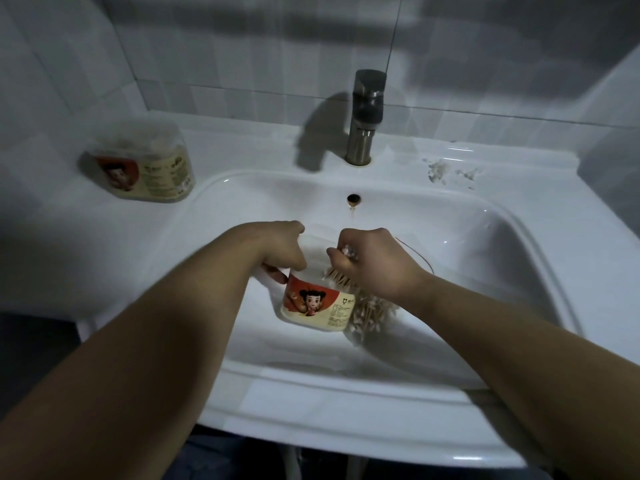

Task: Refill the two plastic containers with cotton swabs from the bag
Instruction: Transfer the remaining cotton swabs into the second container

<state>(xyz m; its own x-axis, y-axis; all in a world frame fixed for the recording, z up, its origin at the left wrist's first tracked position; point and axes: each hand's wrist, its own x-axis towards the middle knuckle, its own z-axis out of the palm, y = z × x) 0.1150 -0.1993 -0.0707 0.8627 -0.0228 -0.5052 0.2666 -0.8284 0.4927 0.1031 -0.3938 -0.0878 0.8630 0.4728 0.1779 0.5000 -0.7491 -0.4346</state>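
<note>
Far container (145, 168): stands on the white glazed bench (104, 230), left of the sink (502, 244). Its clear upper part shows pale swabs inside. The label is red and cream with a cartoon figure.

Left hand (282, 247): fingers curled round the upper edge of the near container (313, 306), held over the basin. It has the same label and a rounded cream wall. Fill level cannot be told.

Right hand (375, 263): closed round a bundle of cotton swabs (341, 276) with wooden sticks and white tips, at the near container's mouth.

Bag (372, 313): clear, crumpled film, touching the near container's right side and holding more swabs.

Faucet (367, 116): brushed metal, cylindrical, behind the basin.
</note>
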